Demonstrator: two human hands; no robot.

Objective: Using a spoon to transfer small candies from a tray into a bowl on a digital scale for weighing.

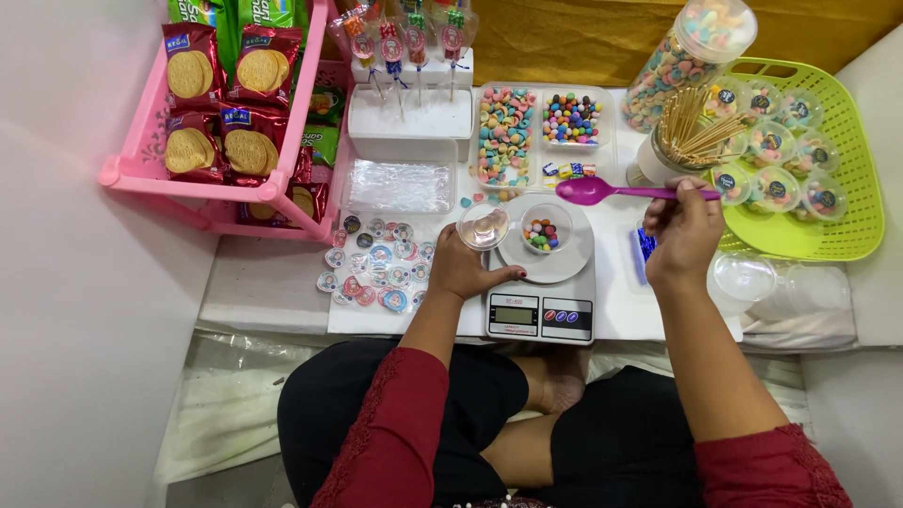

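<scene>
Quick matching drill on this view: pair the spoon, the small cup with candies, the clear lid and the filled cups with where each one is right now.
Things:
1. purple spoon
2. small candy cup
3. clear lid
4. filled, lidded cups

Places:
A. in the green basket
B. held in the right hand
C. on the scale platform
D. at the left hand fingertips

Pairs: 1-B, 2-C, 3-D, 4-A
</scene>
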